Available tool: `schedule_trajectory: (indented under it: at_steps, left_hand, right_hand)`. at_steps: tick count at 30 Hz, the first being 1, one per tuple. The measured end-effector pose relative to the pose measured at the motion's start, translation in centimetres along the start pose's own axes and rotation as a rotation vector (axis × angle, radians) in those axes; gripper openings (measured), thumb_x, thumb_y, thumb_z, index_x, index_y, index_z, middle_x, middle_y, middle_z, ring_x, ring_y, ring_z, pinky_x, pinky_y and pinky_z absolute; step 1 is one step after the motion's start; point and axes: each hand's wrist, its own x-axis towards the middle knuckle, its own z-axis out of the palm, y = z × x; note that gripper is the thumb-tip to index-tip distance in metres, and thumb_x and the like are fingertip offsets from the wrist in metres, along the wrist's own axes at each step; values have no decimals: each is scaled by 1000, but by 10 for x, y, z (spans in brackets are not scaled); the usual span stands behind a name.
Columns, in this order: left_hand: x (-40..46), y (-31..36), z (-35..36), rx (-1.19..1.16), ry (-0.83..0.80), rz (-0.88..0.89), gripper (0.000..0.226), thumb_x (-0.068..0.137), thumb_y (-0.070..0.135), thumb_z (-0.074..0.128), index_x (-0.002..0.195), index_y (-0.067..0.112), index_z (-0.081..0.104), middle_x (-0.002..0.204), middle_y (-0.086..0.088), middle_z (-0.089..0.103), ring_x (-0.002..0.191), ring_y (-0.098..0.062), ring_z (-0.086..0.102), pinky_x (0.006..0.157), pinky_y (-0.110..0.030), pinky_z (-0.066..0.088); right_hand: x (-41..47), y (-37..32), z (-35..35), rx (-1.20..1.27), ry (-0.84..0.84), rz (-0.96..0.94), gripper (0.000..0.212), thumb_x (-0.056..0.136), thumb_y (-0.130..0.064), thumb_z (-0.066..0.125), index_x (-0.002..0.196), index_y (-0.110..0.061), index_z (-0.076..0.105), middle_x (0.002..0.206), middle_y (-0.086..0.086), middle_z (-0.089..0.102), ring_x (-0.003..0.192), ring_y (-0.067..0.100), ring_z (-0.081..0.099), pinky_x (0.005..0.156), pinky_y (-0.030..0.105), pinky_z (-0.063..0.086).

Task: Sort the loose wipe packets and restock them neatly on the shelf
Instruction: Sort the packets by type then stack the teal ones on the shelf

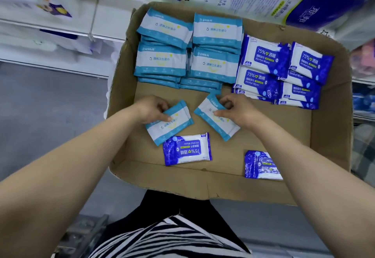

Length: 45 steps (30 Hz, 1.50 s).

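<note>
Over the brown cardboard tray, sorting is underway: the left hand pinches one light-blue-and-white wipe packet, the right hand another. Next, probably onto the matching stacks beyond the fingertips. Two dark-blue packets lie loose nearer the wrists; nothing blocks.

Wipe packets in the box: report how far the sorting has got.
Done: light-blue stacks and dark-blue stacks sit grouped at the far side of the cardboard box. In hand: left hand and right hand each hold a light-blue packet. Left: two loose dark-blue packets, and shelving.
</note>
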Motion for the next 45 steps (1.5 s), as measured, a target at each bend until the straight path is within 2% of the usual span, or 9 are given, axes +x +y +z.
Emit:
schedule_trajectory:
  at_steps: [4,8,13,17,23,28,35,39,45]
  left_hand:
    - [-1,27,-38,390,135,147,38,86,35,69,121,21,65,121,0,64,108,-20,57,86,-31,45]
    - [-2,51,-88,466,383,173,37,88,32,67,124,27,62,124,-6,61,113,-29,55,90,-38,49]
    - [3,66,-99,566,742,263,40,90,27,64,129,16,58,126,-15,54,129,-36,38,98,-45,39]
    - [9,47,-67,487,587,301,46,91,32,61,134,17,52,131,-11,48,124,-31,40,96,-47,43]
    - [9,47,-51,517,701,308,48,90,32,62,133,14,49,132,-12,48,121,-33,43,93,-48,45]
    - [0,58,-14,457,666,402,45,90,31,62,128,9,55,125,-17,51,116,-36,45,87,-48,46]
    - [-11,48,71,450,216,231,47,87,48,63,126,21,57,122,-8,55,119,-29,49,93,-41,47]
    - [-14,38,92,439,138,107,47,80,47,72,116,19,61,114,-6,60,106,-27,56,87,-38,49]
    - [-15,38,110,493,197,106,48,70,39,82,102,15,57,101,-5,60,96,-26,53,66,-32,40]
  right_hand:
    - [0,-26,-30,-132,44,-86,36,83,-37,76,115,-23,69,109,-5,68,101,12,61,85,26,47]
    - [16,-62,-63,-213,121,-213,46,86,-39,73,127,-23,65,130,-2,63,123,19,54,100,28,40]
    - [45,-93,-73,-415,345,-266,52,84,-43,72,133,-30,57,127,9,54,127,30,40,98,43,41]
    - [48,-85,-52,-399,315,-290,48,84,-36,73,129,-25,60,124,9,50,124,28,39,92,37,42]
    - [44,-63,-47,-363,216,-365,53,87,-32,71,138,-26,55,134,5,48,128,25,38,99,30,33]
    - [8,-16,-55,-244,355,-317,24,87,-25,70,110,-19,70,110,4,66,108,23,57,88,30,43]
    - [-63,108,-38,-479,-200,186,35,78,-25,79,110,-18,66,109,2,68,98,21,61,77,24,43]
    - [-86,145,-23,-538,-181,188,30,74,-18,77,97,-21,60,104,1,64,89,20,56,62,27,39]
    - [-74,139,-24,-114,-72,127,20,73,-21,83,79,-28,65,86,-4,70,79,17,65,74,34,51]
